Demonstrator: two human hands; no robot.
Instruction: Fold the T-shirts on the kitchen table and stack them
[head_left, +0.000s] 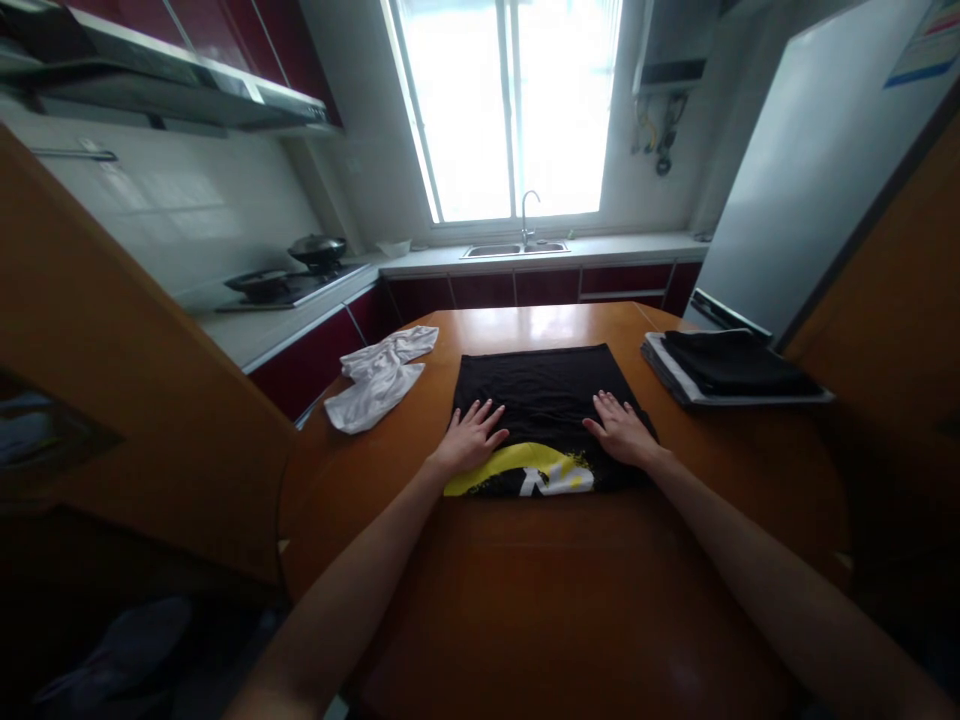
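Note:
A black cloth garment with a yellow and white print along its near edge lies folded flat on the wooden table. On its left side rests my left hand, fingers spread, by the yellow part of the print. My right hand lies flat on the garment's right side, its fingers also spread. Neither hand grasps anything.
Crumpled white cloth lies on the table's left. A stack of folded clothes, black on top, sits at the right. Beyond are a counter with a sink, a stove with pans and a refrigerator.

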